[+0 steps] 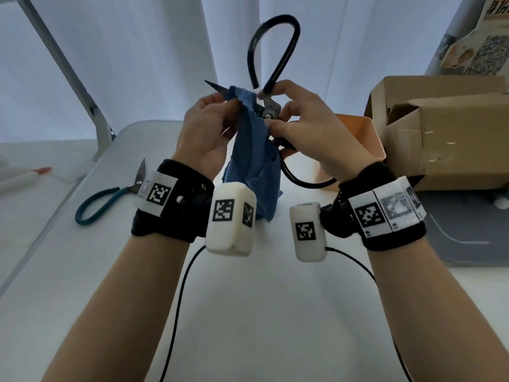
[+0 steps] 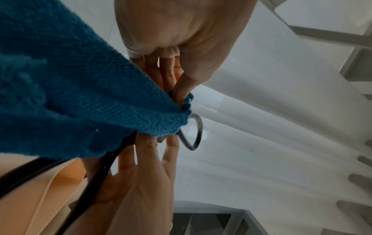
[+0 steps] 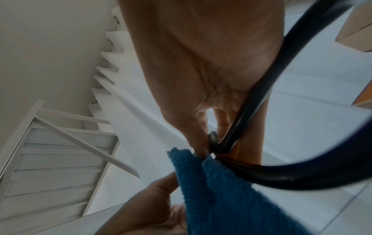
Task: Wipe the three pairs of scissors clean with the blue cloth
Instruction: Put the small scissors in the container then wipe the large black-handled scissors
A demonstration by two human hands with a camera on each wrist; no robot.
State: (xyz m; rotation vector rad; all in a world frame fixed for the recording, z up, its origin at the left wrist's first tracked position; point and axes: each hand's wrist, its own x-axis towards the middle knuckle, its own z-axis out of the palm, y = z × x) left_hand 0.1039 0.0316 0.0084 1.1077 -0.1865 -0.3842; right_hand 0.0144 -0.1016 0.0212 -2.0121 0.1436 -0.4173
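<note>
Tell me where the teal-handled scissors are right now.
In the head view, the teal-handled scissors lie on the white table at the left, partly hidden behind the left hand's black wristband, near a red-capped pen.

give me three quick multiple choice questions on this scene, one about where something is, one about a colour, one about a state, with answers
1. Where do the teal-handled scissors lie?
A. on the table beside the left wrist
B. inside the cardboard box
C. in the right hand

2. What colour are the handle loops of the scissors being wiped?
A. red
B. black
C. yellow

3. What is the left hand doing?
A. resting flat on the table
B. pinching the blue cloth round a blade
C. hanging empty

Answers: 1 A, they rest on the white table at the left; 2 B, both loops look black; 3 B, its fingers close the cloth over the blade while the right hand grips the scissors near the pivot.
</note>
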